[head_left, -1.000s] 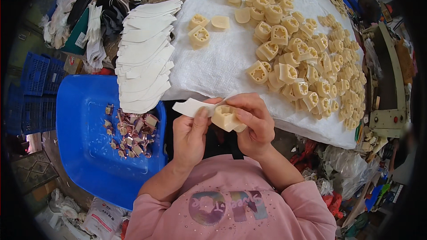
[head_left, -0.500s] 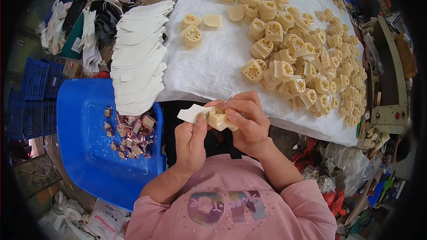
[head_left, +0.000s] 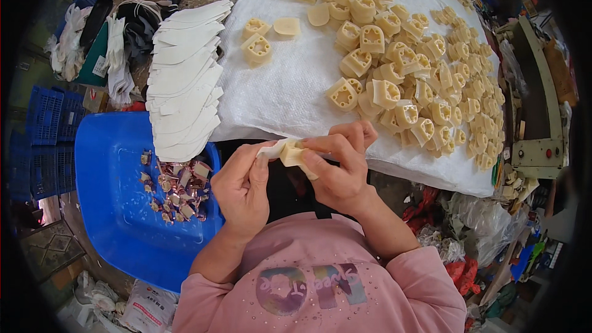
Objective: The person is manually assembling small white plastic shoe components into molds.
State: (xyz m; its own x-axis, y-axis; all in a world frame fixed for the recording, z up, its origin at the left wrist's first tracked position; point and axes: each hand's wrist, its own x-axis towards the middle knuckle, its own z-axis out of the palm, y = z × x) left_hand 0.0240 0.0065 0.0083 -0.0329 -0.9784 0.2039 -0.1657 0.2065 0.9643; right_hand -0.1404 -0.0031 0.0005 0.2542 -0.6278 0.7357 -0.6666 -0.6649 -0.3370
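Between my hands, in front of my chest, is a cream plastic block heel with a thin white sheet piece against its left side. My left hand pinches the white piece between thumb and fingers. My right hand grips the heel from the right, its thumb along the near side and fingers over the far side. Part of the heel is hidden behind the right thumb and fingers.
A white-covered table holds a large heap of similar heels. Overlapping white pieces lie along its left side. A blue tub with shiny pinkish heel-shaped parts stands left. Plastic bags lie at the right.
My left hand has moved a little left and turned, fingers now further over the white piece. The heel has tilted and shifted slightly left. The view has shifted slightly.
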